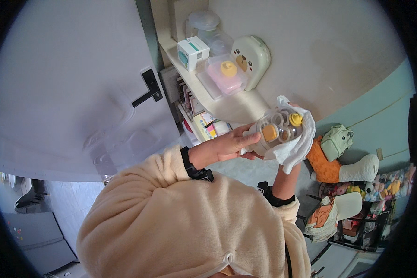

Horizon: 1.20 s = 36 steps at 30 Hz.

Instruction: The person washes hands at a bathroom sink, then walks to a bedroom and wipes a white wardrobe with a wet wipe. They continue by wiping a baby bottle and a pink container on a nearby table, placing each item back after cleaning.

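Observation:
My left hand [234, 142] grips a clear plastic container [281, 127] by its near side, thumb on top. Round shapes and two yellow parts show on it; its exact kind I cannot make out. A crumpled white cloth [302, 147], perhaps a wipe, wraps the container's far and right sides. My right forearm [285, 184] comes up beneath this cloth, which hides most of the right hand as it holds the cloth against the container.
Beyond my hands, a cream shelf [250, 105] bears a clear box [223, 78] with pink and yellow contents, a white-and-teal carton [193, 53] and a bear-faced case [252, 60]. A door [78, 83] stands left. Plush toys [359, 169] and a chair [347, 206] are at right.

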Each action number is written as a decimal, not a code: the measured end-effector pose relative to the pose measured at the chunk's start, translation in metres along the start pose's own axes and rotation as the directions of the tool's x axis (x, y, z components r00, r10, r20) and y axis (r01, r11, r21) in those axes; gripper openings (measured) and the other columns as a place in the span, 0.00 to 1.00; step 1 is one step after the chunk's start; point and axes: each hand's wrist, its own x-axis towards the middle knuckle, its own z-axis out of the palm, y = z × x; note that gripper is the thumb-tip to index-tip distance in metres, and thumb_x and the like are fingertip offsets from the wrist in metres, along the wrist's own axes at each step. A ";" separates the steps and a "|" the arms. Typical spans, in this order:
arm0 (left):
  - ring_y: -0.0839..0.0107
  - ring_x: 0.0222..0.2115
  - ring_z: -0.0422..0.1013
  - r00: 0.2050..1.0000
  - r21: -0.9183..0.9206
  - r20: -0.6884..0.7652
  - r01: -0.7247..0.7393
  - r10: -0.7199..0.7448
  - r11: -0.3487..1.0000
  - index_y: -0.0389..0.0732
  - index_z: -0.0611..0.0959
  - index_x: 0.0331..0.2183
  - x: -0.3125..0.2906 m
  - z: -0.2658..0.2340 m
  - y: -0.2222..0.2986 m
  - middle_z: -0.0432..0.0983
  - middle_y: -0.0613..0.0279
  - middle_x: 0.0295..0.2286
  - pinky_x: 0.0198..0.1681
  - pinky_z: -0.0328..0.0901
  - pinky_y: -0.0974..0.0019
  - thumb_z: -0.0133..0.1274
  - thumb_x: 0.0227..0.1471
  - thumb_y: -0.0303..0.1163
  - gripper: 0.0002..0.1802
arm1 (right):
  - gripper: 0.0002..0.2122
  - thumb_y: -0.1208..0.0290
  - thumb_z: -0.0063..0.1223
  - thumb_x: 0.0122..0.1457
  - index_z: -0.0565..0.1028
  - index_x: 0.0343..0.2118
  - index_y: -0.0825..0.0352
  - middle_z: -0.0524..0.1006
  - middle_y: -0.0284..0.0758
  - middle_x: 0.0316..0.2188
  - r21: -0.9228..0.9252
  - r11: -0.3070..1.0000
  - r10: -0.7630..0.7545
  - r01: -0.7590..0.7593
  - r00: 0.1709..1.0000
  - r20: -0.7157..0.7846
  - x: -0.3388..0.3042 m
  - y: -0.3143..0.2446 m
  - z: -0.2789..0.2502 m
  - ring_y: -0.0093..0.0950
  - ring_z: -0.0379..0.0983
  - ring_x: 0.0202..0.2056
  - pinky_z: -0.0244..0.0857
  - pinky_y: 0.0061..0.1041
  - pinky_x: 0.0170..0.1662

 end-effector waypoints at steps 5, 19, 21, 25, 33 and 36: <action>0.71 0.40 0.74 0.998 -0.074 0.037 0.058 -0.055 0.996 0.55 0.60 0.60 0.003 -0.009 -0.001 0.71 0.69 0.47 0.35 0.70 0.74 0.53 0.53 0.57 0.38 | 0.27 0.59 0.59 0.55 0.65 0.53 0.69 0.71 0.38 0.47 -0.110 0.991 -0.071 0.073 0.997 0.023 -0.007 0.009 0.004 0.29 0.70 0.47 0.66 0.29 0.50; 0.73 0.52 0.63 0.916 0.080 -0.077 -0.388 0.394 0.918 0.48 0.56 0.60 0.011 0.014 0.012 0.65 0.67 0.51 0.54 0.63 0.62 0.59 0.52 0.48 0.42 | 0.37 0.53 0.57 0.55 0.52 0.61 0.68 0.58 0.38 0.57 -0.570 0.762 -0.426 0.306 0.901 -0.086 -0.039 0.040 0.050 0.31 0.55 0.60 0.49 0.33 0.61; 0.69 0.52 0.64 0.909 0.254 -0.062 -0.386 0.413 0.887 0.41 0.60 0.58 0.012 0.015 0.019 0.67 0.62 0.49 0.55 0.61 0.64 0.62 0.49 0.46 0.42 | 0.35 0.55 0.55 0.56 0.53 0.60 0.68 0.60 0.40 0.57 -0.566 0.755 -0.456 0.330 0.885 -0.092 -0.041 0.040 0.043 0.32 0.56 0.59 0.49 0.34 0.61; 0.68 0.52 0.65 0.891 0.703 -0.007 -0.318 0.454 0.636 0.33 0.65 0.55 0.015 0.014 0.044 0.68 0.56 0.49 0.54 0.61 0.65 0.67 0.42 0.44 0.45 | 0.26 0.60 0.49 0.61 0.58 0.58 0.68 0.62 0.41 0.56 -0.780 0.625 -0.308 0.017 0.924 -0.227 -0.043 0.029 0.029 0.32 0.61 0.57 0.56 0.34 0.58; 0.63 0.48 0.69 0.889 0.882 0.120 -0.300 0.442 0.364 0.40 0.63 0.58 0.018 0.033 0.040 0.68 0.52 0.50 0.49 0.67 0.62 0.74 0.30 0.39 0.54 | 0.16 0.61 0.42 0.64 0.69 0.49 0.66 0.74 0.36 0.46 0.597 0.801 0.332 -0.039 0.860 -0.388 -0.042 0.006 0.021 0.31 0.73 0.46 0.70 0.35 0.50; 0.59 0.48 0.69 0.876 0.913 0.187 -0.322 0.443 0.250 0.41 0.62 0.58 0.027 0.028 0.025 0.67 0.52 0.51 0.50 0.67 0.58 0.74 0.28 0.41 0.57 | 0.17 0.59 0.43 0.63 0.69 0.50 0.64 0.73 0.35 0.47 0.583 0.813 0.241 0.007 0.906 -0.348 -0.056 0.006 0.010 0.32 0.73 0.47 0.69 0.37 0.51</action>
